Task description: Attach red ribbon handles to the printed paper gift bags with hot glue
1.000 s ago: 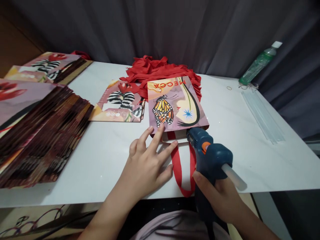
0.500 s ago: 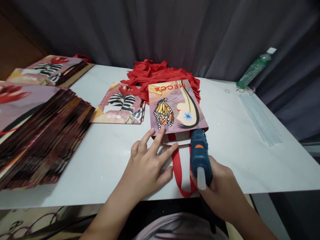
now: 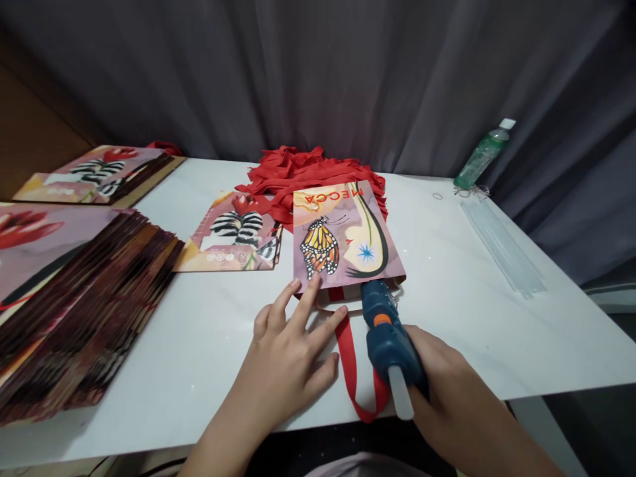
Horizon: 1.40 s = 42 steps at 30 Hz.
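Note:
A flat paper gift bag (image 3: 342,235) printed with a butterfly lies on the white table (image 3: 462,278), its open mouth toward me. A red ribbon handle (image 3: 355,381) loops out of the mouth to the table's front edge. My left hand (image 3: 288,351) lies flat with fingers spread, its fingertips pressing the bag's near left edge. My right hand (image 3: 447,391) is wrapped round a dark blue glue gun (image 3: 387,334), whose nozzle points into the bag's mouth at the right side. A clear glue stick pokes out of the gun's back.
A pile of red ribbons (image 3: 308,172) lies behind the bag. Another flat bag (image 3: 233,232) sits to its left, with big stacks of folded bags (image 3: 69,285) at far left. Clear glue sticks (image 3: 501,245), a green bottle (image 3: 481,156) and a rubber band (image 3: 437,196) are at right.
My right hand has swung the glue gun from a tilted pose to point straight at the bag's mouth. The view has dropped a little. My left hand stays on the bag.

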{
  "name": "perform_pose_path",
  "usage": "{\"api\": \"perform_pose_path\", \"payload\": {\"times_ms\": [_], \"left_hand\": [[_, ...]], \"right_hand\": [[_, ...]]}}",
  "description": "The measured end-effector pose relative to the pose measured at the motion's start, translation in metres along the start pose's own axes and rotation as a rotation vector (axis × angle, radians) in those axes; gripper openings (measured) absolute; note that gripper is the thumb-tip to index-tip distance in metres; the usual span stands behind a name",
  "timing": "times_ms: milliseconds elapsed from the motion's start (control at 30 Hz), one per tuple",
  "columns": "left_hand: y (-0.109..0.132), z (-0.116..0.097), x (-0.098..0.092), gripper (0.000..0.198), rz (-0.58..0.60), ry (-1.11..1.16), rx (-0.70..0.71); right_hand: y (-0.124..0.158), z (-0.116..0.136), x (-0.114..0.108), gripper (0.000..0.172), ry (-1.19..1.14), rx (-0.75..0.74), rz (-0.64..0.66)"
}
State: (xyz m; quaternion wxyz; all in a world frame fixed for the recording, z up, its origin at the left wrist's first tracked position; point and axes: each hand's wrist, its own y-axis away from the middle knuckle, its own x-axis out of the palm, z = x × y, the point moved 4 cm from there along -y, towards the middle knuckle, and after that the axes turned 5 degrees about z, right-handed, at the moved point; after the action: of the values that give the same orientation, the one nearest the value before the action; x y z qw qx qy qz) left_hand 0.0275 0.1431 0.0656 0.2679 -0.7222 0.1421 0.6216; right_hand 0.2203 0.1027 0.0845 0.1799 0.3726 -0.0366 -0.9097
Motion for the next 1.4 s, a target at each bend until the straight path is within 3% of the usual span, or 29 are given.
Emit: {"api": "perform_pose_path", "payload": {"times_ms": [167,333,500,667,767,1067,1233,1400], "left_hand": [[-0.002,0.002,-0.001,0.045,-0.021,-0.022,0.010],[-0.004,0.002,-0.001,0.046,-0.040,-0.040,0.039],[0.000,0.005,-0.001,0.050,-0.031,-0.075,0.073],[0.001,0.007,-0.003,0.038,-0.036,-0.064,0.037],[-0.001,0.005,-0.004,0.036,-0.030,-0.032,0.048],[0.003,0.003,-0.003,0.036,0.009,0.053,0.127],[0.005,0.003,0.000,0.040,0.040,0.057,0.135],[0.007,0.005,0.001,0.045,0.041,0.053,0.155]], "right_hand": [[-0.005,-0.001,-0.007,0.021,-0.081,0.039,0.007],[-0.007,-0.008,-0.021,0.024,-0.225,-0.018,0.040],[-0.001,-0.037,-0.029,0.017,-0.211,0.065,-0.009],[0.004,-0.062,-0.025,0.030,-0.246,0.158,0.012],[0.003,-0.061,-0.022,0.033,-0.368,0.184,0.033],[-0.009,-0.046,-0.002,0.020,-1.008,0.311,0.080],[-0.010,-0.058,-0.006,0.029,-1.030,0.453,0.066],[-0.012,-0.050,-0.011,0.021,-1.123,0.458,0.099]]}}
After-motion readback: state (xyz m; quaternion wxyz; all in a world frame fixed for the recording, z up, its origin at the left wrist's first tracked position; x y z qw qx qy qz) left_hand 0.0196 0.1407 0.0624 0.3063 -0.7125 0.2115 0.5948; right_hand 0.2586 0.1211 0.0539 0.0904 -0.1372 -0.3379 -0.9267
